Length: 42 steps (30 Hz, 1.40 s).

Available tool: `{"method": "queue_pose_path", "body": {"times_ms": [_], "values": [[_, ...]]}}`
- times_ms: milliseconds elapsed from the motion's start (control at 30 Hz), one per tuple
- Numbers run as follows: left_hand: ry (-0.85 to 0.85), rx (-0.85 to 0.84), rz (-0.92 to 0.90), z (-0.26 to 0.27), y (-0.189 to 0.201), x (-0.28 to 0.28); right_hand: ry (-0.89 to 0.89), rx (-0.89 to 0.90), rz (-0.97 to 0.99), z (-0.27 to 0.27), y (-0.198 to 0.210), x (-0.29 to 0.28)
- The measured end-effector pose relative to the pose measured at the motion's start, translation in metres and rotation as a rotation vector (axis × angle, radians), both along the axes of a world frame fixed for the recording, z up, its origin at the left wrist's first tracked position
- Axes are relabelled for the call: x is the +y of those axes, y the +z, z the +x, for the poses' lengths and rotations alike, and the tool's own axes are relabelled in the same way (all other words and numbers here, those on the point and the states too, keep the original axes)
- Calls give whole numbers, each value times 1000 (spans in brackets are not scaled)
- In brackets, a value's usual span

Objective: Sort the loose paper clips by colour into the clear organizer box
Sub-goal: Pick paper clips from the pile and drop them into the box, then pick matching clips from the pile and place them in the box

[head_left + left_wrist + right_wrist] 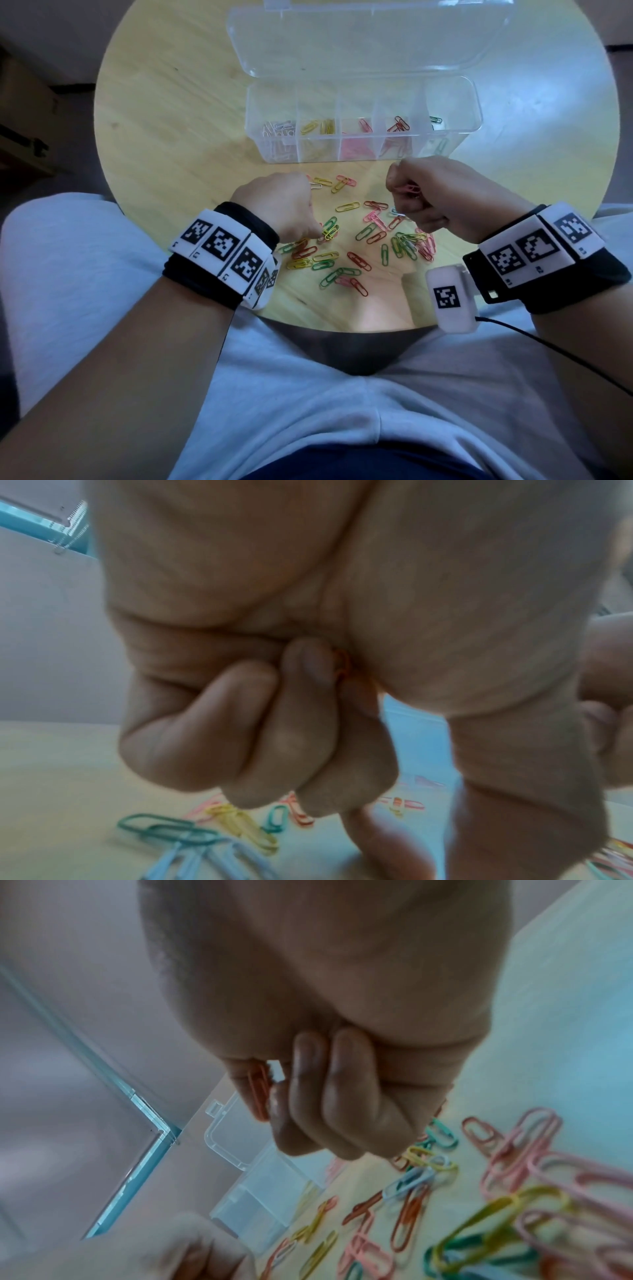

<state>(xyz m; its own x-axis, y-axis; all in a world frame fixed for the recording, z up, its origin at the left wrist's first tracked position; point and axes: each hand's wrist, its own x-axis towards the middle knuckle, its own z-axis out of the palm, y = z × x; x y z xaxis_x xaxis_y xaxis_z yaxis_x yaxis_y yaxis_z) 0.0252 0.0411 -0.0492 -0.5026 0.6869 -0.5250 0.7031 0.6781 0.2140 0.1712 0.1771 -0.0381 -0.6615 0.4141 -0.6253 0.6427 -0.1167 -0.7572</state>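
While both hands hang over the counter (164, 113), bare wood lies beyond the left hand (277, 202). The box (363, 137) stands open just past the right hand (431, 195); loose clips (363, 240) lie between them. The wrist views show each hand curled, pinching a red clip (258, 1091).

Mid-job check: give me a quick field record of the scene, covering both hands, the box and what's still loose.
left hand: fingers curled, down at the loose clips; a red-orange clip tucked in its fingers
right hand: raised above the pile, pinches a red clip
organizer box: lid open; compartments left to right hold white, yellow, pink, red, green clips
loose clips: many, mixed colours, on the table in front of the box
sorting: unfinished
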Motion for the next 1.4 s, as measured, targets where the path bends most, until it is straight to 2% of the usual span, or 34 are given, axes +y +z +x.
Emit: {"method": "queue_pose_path", "body": {"times_ms": [167, 233, 367, 567, 733, 933, 1067, 1167, 1233, 1333, 1400], "values": [[-47, -27, 37, 4, -2, 0, -37, 84, -195, -1, -1, -2], [-71, -147, 130, 4, 3, 1, -43, 102, -250, 1, 0, -2], [-6, -407, 350, 7, 20, 1, -58, 164, -339, 3, 2, -1], [22, -494, 394, 12, 20, 2, -115, 292, -336, 3, 4, -1], [74, -542, 372, 12, 22, 3, -145, 225, -163, -2, 0, -2], [96, -481, 327, 8, 29, 8, -26, 202, 169, -19, 13, 3], [86, -379, 381, 6, 38, 16, -102, 287, 309, -47, 34, 16], [114, -314, 404, 3, 43, 20, -116, 328, 337, -68, 44, 21], [132, -254, 410, 3, 45, 23, -52, 298, 377, -76, 46, 21], [136, -167, 432, 1, 49, 27, 105, 182, 552, -74, 45, 19], [117, -114, 432, -3, 52, 30, 63, 192, 649, -63, 44, 19]]}}
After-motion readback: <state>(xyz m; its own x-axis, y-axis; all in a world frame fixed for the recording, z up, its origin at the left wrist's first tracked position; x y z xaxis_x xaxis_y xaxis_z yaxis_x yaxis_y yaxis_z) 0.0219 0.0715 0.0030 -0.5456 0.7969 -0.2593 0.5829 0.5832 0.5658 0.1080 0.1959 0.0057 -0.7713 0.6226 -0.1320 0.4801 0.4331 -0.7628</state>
